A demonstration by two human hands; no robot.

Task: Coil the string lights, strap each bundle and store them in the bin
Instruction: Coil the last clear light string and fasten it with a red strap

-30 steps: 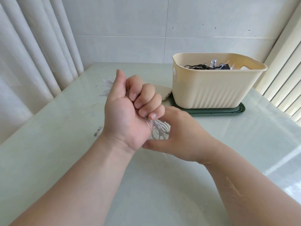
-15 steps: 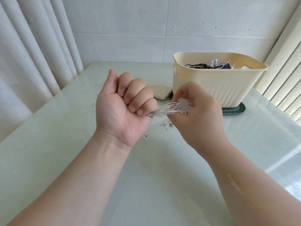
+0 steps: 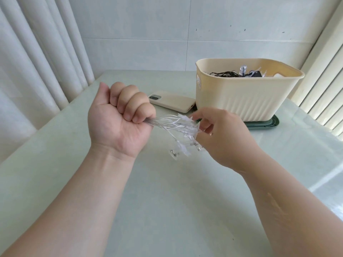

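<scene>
We find no text, label, brand, number or sign that we can read. The cream bin point(image 3: 246, 101) shows only plain ribbed plastic. The phone point(image 3: 172, 102) lying beside it shows a bare cream back with a dark camera patch. The green tray point(image 3: 263, 124) under the bin carries no legible mark.
</scene>
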